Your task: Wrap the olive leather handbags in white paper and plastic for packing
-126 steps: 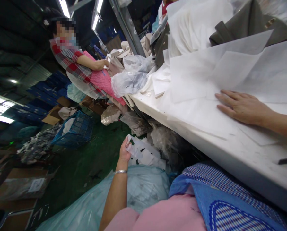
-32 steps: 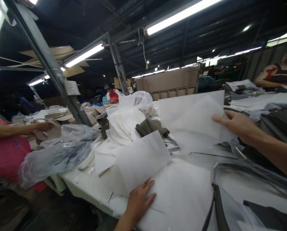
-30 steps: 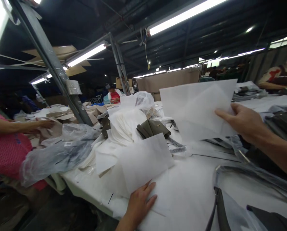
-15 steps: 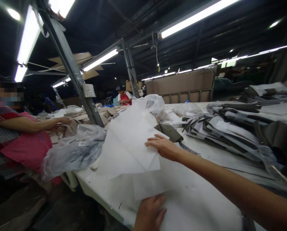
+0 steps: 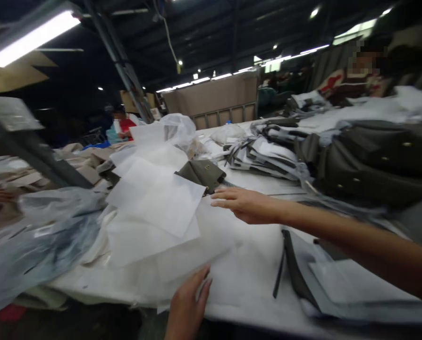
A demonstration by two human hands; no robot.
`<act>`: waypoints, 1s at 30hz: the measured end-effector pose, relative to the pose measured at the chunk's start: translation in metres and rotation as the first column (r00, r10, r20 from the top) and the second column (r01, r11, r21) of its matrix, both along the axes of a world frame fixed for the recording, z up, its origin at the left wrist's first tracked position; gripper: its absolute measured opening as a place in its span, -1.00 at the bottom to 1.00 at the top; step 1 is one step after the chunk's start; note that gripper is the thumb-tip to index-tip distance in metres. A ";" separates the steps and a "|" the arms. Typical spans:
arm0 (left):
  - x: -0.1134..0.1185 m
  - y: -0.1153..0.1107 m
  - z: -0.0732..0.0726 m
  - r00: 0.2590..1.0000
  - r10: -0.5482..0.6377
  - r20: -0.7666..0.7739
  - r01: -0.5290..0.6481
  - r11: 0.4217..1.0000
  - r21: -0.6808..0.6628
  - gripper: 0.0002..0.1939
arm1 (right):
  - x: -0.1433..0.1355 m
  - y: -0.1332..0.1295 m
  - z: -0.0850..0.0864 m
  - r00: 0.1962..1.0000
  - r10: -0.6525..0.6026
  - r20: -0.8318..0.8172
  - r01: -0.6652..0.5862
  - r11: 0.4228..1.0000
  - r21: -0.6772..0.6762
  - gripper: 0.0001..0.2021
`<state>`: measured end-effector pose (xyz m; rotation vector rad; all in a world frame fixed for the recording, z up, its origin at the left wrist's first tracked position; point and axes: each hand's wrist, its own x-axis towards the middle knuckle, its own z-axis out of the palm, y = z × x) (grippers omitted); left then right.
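Observation:
White sheets [image 5: 154, 193] lie overlapped on the table in front of me, thin and paper-like. My right hand [image 5: 244, 204] reaches over the table with its fingers stretched out, just right of the sheets, holding nothing visible. Close behind its fingertips lies a dark olive folded piece [image 5: 202, 174] with a small gold-coloured fitting, perhaps part of a bag. My left hand [image 5: 189, 300] is low at the table's front edge, thumb and fingers somewhat apart. It is beside or resting on the lower white sheet [image 5: 193, 252]; contact is hard to tell.
Layered olive and white pieces [image 5: 264, 156] lie at the right, with dark olive bags or panels [image 5: 384, 160] nearer. Clear plastic [image 5: 55, 231] spreads at the left, near a slanted metal post [image 5: 51, 163]. A co-worker [image 5: 365, 78] is at the far right, another [image 5: 124, 125] at the back.
The view has swung right. My right hand has come off the upper sheet to its right side. The upper sheets now lie further from my left hand, which has its fingers more extended.

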<state>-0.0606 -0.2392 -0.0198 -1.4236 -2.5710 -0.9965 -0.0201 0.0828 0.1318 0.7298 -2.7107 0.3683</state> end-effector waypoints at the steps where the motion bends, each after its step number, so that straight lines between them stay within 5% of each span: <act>1: -0.001 -0.001 -0.001 0.999 0.001 0.033 -0.001 1.000 -0.015 -0.68 | 0.024 0.013 -0.002 0.999 -0.039 0.001 0.039 0.999 -0.025 -0.44; 4: -0.002 0.003 0.000 0.995 0.001 0.102 0.004 0.999 -0.041 -0.67 | 0.104 0.050 -0.009 0.971 -0.240 0.025 0.241 0.966 -0.091 -0.60; 7: 0.009 0.019 0.009 0.990 -0.009 0.142 0.012 1.000 -0.015 -0.66 | 0.191 0.080 -0.021 0.857 -0.512 0.059 0.515 0.845 -0.144 -0.67; 11: 0.043 0.067 0.020 0.965 -0.138 0.221 0.124 0.989 0.075 -0.70 | 0.294 0.100 -0.050 0.564 -0.812 0.152 0.824 0.539 -0.175 -0.61; 14: 0.074 0.114 0.016 0.908 -0.258 0.329 0.232 0.966 0.118 -0.62 | 0.345 0.098 -0.085 0.349 -0.893 0.283 0.934 0.306 -0.186 -0.50; 19: 0.110 0.176 -0.006 0.748 -0.268 0.607 0.246 0.962 0.121 -0.36 | 0.372 0.080 -0.138 0.189 -0.951 0.245 0.959 0.124 -0.257 -0.39; 24: 0.122 0.200 -0.006 0.669 -0.190 0.719 0.189 0.979 0.083 -0.29 | 0.363 0.072 -0.146 -0.002 -0.933 0.360 0.961 -0.101 -0.257 -0.29; 26: 0.118 0.197 -0.001 0.673 -0.130 0.728 0.125 0.990 0.061 -0.30 | 0.358 0.065 -0.141 0.030 -0.910 0.414 0.953 -0.098 -0.285 -0.30; 30: 0.093 0.173 0.010 0.686 0.050 0.726 -0.061 0.998 -0.012 -0.36 | 0.350 0.051 -0.138 0.221 -0.812 0.540 0.885 -0.066 -0.462 -0.31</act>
